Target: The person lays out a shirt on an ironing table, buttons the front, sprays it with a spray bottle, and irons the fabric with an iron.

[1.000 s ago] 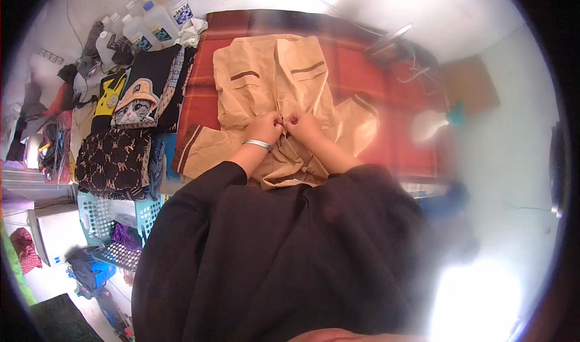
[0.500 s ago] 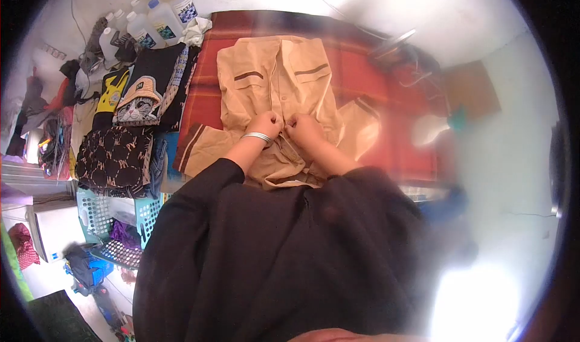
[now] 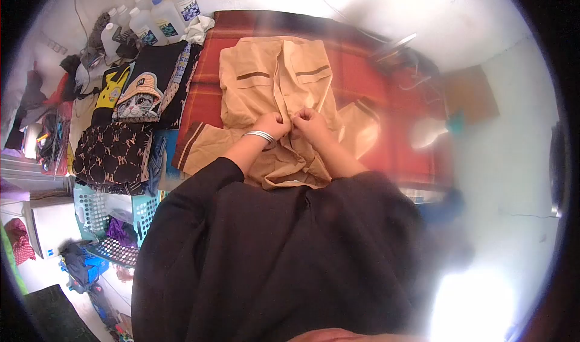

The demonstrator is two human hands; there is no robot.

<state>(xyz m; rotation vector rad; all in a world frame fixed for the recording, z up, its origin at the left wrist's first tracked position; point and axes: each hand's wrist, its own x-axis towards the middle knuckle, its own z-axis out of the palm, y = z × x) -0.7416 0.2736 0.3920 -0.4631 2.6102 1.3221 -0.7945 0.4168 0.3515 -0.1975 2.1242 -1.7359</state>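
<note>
From the camera on my head, I look down at my two hands on a tan shirt [image 3: 251, 103]. The shirt lies in front of me on a red checked cloth [image 3: 356, 70], with its collar end far from me. It has two pockets, each with a brown stripe on top. Its lower part is bunched up close to my tummy, and its sleeves stick out to both sides.

My left hand [image 3: 270, 124] is curled up small, with the fingertips pinching the shirt's front edge. Silver bangles [image 3: 260, 137] sit on that wrist. My right hand [image 3: 309, 124] is just beside it, curled small too, and it pinches the other side of the front. I cannot see under my fingers.

To my left are folded clothes: a black one with a cat picture [image 3: 138, 105] and a dark one with letters [image 3: 112, 155]. Bottles [image 3: 163, 21] stand behind them. A blue-green basket [image 3: 145, 209] is lower down.
</note>
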